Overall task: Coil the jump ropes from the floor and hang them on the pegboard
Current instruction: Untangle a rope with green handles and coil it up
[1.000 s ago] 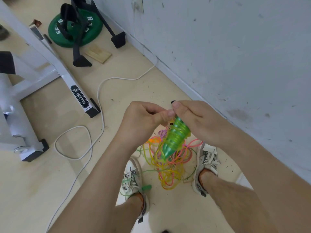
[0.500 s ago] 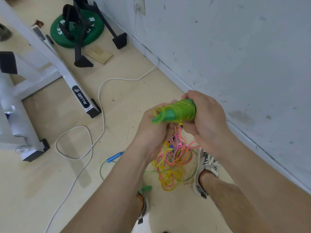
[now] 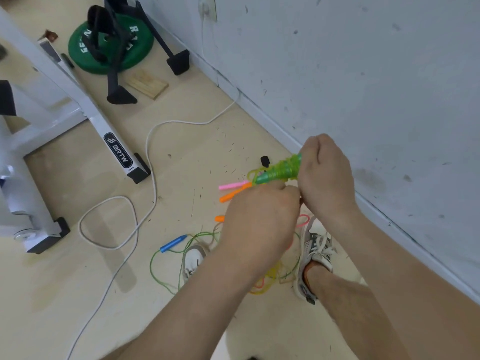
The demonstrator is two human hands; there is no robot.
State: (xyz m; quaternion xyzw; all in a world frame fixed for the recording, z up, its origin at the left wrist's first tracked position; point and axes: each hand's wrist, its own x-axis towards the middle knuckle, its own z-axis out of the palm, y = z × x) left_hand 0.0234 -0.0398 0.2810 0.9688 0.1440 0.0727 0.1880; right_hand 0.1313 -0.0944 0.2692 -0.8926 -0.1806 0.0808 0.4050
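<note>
Green handle [image 3: 279, 171] now closer to wall [image 3: 389, 74]

Pale floor [image 3: 65, 294] is pretty cluttered: a blue handle [image 3: 172, 243] with its thin green cord [image 3: 155, 268] looped flat by the left sneaker [image 3: 193, 258], pink handle [image 3: 232, 186] and orange handles [image 3: 231, 196] a bit further out, and a yellow-pink rope tangle [image 3: 265, 284] between the shoes. Further back a white cable [image 3: 153, 157] snakes past the white machine base [image 3: 114, 149]. A green weight plate [image 3: 111, 45] sits near the wall, with a wood block [image 3: 148, 84] nearby.
</note>
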